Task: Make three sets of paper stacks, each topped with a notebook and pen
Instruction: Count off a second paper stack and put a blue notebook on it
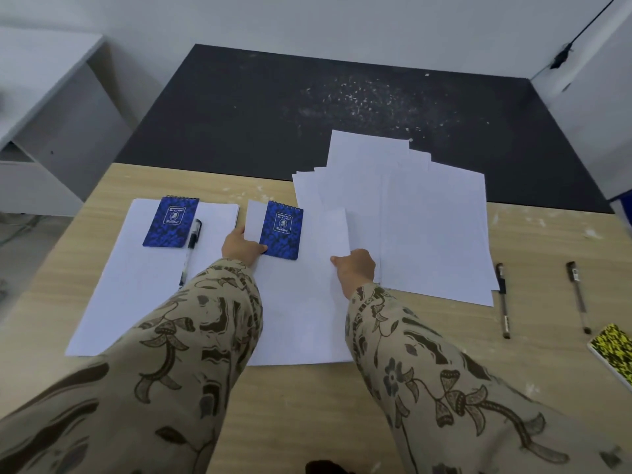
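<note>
Head view is showing the left hand (243, 249) holding the second notebook (282, 229), the right hand (355, 268) pinching paper (337, 230), probably needing a pen (503, 299) next.

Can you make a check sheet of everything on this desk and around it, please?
Surface: wooden table, with a speckled black mat at the back.
Job's things: left stack carries a blue notebook and pen; middle stack carries a second blue notebook, no pen; loose paper pile; first spare pen, second spare pen and yellow notebook lie at the right.
Clutter: nothing seen.
Hands: left hand and right hand each grip a raised edge of the middle stack.
Cables: black cable on the right wall.
Surroundings: white cabinet on the left.
</note>
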